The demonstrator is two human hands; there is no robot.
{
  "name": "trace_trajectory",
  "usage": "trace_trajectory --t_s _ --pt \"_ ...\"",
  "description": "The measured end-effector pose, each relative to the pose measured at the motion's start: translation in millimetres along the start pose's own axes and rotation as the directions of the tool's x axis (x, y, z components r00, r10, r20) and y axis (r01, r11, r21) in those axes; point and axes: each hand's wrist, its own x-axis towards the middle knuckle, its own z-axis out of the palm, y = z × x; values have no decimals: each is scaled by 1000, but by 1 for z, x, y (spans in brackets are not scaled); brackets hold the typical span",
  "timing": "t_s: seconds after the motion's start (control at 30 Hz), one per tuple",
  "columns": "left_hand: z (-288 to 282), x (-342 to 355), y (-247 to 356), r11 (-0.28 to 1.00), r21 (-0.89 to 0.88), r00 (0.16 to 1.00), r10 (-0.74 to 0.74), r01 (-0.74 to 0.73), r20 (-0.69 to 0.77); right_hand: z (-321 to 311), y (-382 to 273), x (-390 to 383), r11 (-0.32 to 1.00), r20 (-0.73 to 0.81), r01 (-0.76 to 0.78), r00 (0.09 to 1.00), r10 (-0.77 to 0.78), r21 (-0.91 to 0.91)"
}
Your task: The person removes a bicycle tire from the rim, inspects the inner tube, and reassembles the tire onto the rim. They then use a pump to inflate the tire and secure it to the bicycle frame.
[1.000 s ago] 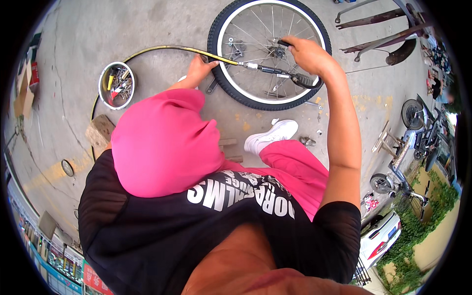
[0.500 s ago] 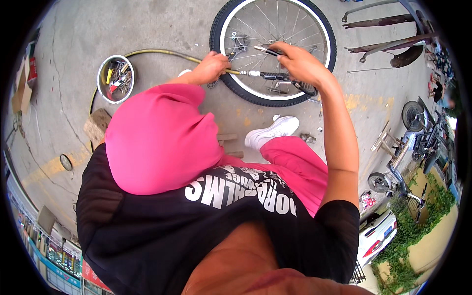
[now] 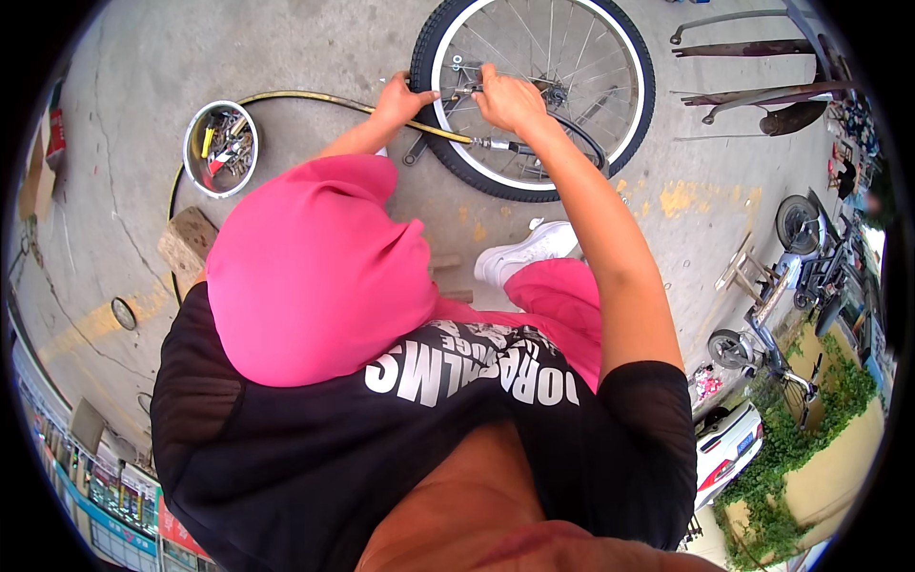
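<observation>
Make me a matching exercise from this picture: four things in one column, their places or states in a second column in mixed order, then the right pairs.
Things:
1. left hand
2. right hand
3. metal bowl
4. white shoe

Places or states:
A. on the concrete, left of the wheel, full of tools
B. on the black tyre at the wheel's left edge
C. over the spokes, inside the rim
D. on the ground below the wheel, beside pink cloth

Pairs: 1-B, 2-C, 3-A, 4-D
</observation>
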Motion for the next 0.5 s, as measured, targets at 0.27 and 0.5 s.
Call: trace_trajectory --t_s 0.27,0.5 --pt "-8 11 14 872 -310 875 -229 379 426 4 22 13 999 158 39 986 -45 38" --pt "-14 23 3 787 -367 763 -193 495 617 13 28 18 993 185 91 977 -104 78"
